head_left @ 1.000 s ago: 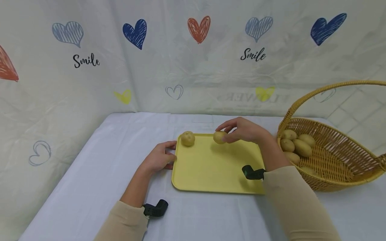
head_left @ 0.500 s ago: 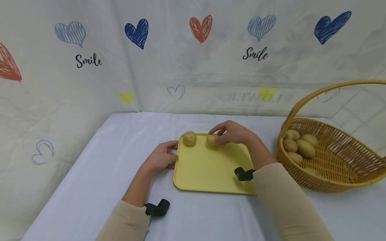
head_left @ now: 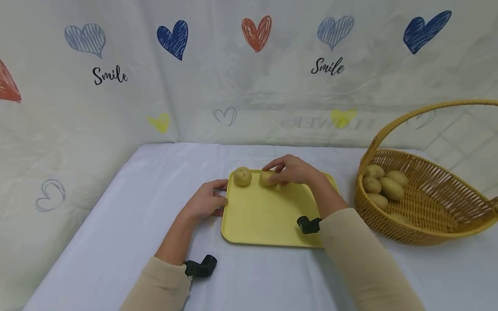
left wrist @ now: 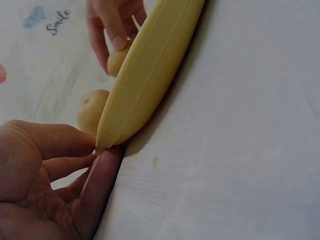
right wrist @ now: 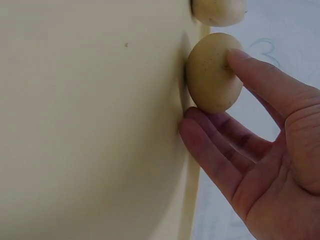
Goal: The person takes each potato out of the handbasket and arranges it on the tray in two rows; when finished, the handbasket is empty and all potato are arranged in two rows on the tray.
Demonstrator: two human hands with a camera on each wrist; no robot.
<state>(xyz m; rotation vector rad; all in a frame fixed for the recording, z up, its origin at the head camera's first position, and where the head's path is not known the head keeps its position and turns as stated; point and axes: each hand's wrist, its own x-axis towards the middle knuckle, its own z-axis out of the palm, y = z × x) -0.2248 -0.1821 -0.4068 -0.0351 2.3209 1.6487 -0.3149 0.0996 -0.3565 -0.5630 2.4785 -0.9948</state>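
Observation:
A yellow tray (head_left: pixel 268 216) lies on the table. My left hand (head_left: pixel 204 199) pinches its left edge between thumb and fingers, as the rim (left wrist: pixel 112 130) shows in the left wrist view. Near the tray's back edge, my right hand (head_left: pixel 294 169) holds a round potato (head_left: pixel 266 178) between thumb and fingers. In the right wrist view that potato (right wrist: pixel 215 72) sits against the tray's surface, the thumb on its side and fingertips beside its base. A second potato (head_left: pixel 243 176) rests in the back left corner of the tray, a small gap from the held one.
To the right of the tray stands a wicker basket (head_left: pixel 406 236) with a tall arched handle (head_left: pixel 424 109). Several potatoes (head_left: pixel 392 188) lie in its left part. A white cloth (head_left: pixel 249 276) covers the table, and a curtain printed with hearts hangs behind.
My right hand has moved left and slightly down with the potato, bringing it onto the tray close to the other one. My left hand has stayed at the tray's edge.

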